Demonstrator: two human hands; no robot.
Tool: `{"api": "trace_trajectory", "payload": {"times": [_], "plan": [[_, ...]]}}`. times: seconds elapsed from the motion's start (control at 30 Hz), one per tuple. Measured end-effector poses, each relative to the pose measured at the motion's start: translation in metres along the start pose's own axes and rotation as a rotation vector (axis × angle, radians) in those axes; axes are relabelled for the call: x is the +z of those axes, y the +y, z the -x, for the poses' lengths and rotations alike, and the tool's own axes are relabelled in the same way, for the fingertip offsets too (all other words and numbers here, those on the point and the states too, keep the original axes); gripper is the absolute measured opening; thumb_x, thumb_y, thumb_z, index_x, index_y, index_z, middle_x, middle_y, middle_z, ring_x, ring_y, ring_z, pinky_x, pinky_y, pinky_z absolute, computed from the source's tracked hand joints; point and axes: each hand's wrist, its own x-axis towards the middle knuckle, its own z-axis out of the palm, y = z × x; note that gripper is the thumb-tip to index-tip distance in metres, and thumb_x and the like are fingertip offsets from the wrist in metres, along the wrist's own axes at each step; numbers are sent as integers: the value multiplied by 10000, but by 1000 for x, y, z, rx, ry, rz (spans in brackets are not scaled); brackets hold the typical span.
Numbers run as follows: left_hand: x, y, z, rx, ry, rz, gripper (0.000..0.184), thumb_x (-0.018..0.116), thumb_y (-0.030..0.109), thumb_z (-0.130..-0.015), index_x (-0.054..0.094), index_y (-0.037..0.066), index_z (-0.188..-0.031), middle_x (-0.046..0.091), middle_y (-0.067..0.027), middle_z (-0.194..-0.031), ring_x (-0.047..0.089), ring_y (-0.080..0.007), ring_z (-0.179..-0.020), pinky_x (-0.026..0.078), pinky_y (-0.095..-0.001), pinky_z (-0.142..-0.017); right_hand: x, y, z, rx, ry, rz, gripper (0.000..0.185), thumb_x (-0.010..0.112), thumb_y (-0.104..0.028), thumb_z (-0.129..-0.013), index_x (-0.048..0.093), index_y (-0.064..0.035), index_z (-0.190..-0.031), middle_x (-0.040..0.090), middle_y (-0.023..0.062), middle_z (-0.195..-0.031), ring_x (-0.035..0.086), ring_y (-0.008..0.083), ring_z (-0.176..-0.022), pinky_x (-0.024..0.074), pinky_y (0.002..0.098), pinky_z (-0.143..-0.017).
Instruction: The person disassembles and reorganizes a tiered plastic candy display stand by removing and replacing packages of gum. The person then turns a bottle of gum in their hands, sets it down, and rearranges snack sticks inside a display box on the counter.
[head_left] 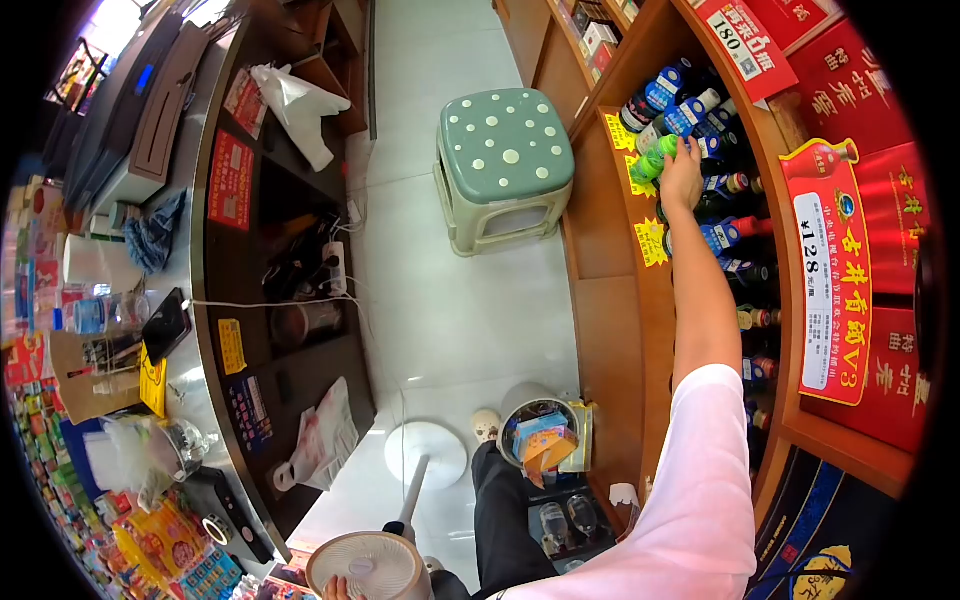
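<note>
My right hand reaches into the wooden shelf on the right, its fingers closed around a bright green bottle. Part of that bottle is hidden by my fingers. Dark bottles with blue labels stand close around it, and more line the shelf beneath my forearm. At the bottom edge, only the fingers of my left hand show, curled over the rim of a round fan.
A green dotted stool stands in the aisle. Beside my leg is a bin holding boxes. The fan's white base and a cable lie on the floor. A counter with a phone runs along the left.
</note>
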Motion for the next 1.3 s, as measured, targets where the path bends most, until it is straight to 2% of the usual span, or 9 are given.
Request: {"api": "trace_trajectory", "payload": {"times": [0.17, 0.37, 0.57, 0.9, 1.03, 1.1, 1.17, 1.23, 1.3], "plan": [[5, -10, 0, 67, 2, 141, 428, 456, 236, -947, 463, 28, -1321, 456, -195, -1364, 337, -437, -1303, 232, -547, -1076, -30, -13, 35, -180, 1, -104, 384, 557, -185, -902, 519, -92, -1273, 404, 65, -1406, 592, 341, -1036, 500, 423, -831], [0, -26, 21, 113, 173, 487, 426, 471, 192, -870, 482, -36, -1229, 442, -245, -1322, 390, -416, -1225, 268, -498, -1055, -95, -28, 178, -591, -222, -202, 316, 521, -142, -929, 545, -33, -1224, 411, 147, -1393, 449, 373, -1233, 444, 411, -948], [-7, -79, 64, 127, 372, 710, 403, 501, 164, -854, 510, -35, -1205, 460, -234, -1314, 410, -410, -1222, 292, -485, -1045, -188, -59, 339, -461, -647, -532, 297, 553, -94, -896, 572, -22, -1184, 454, 149, -1355, 550, 251, -1084, 467, 298, -860], [29, -330, 151, 75, 714, 898, 403, 445, 260, -924, 546, -24, -1192, 429, -238, -1347, 392, -385, -1240, 261, -478, -1055, -430, -236, 611, -611, -771, -787, 211, 542, -81, -902, 637, -17, -1079, 581, 105, -1182, 577, 160, -957, 469, 260, -795], [-75, -467, 160, 17, 1069, 894, 485, 368, 378, -965, 582, -18, -1146, 413, -223, -1376, 355, -346, -1300, 251, -474, -1071, -520, -333, 738, -804, -896, -836, 223, 543, -111, -912, 639, -35, -1099, 585, 118, -1196, 601, 220, -1021, 497, 290, -831], [-162, -530, 177, 117, 1443, 994, 466, 344, 356, -967, 593, -9, -1114, 402, -217, -1396, 351, -350, -1317, 251, -497, -1094, -564, -386, 792, -978, -961, -883, 224, 551, -120, -910, 644, -58, -1103, 581, 106, -1209, 595, 228, -1040, 492, 301, -844], [-252, -602, 222, 560, 1639, 888, 369, 392, 331, -928, 576, 69, -1111, 373, -205, -1415, 350, -337, -1295, 213, -504, -1117, -598, -428, 833, -1109, -955, -879, 222, 559, -119, -904, 646, -72, -1103, 578, 89, -1219, 598, 228, -1034, 489, 302, -841], [-365, -583, 275, 809, 2014, 1358, 394, 389, 314, -937, 568, 23, -1134, 417, -221, -1370, 368, -335, -1285, 255, -491, -1102, -620, -458, 865, -1193, -961, -855, 222, 567, -120, -898, 647, -81, -1102, 575, 74, -1227, 599, 228, -1031, 487, 305, -835], [-397, -608, 290, 1309, 1900, 978, 393, 393, 313, -937, 565, 24, -1140, 419, -219, -1370, 368, -336, -1286, 254, -489, -1102, -632, -483, 884, -1237, -989, -824, 222, 574, -123, -894, 646, -86, -1101, 573, 61, -1233, 599, 225, -1030, 486, 309, -826]]}}
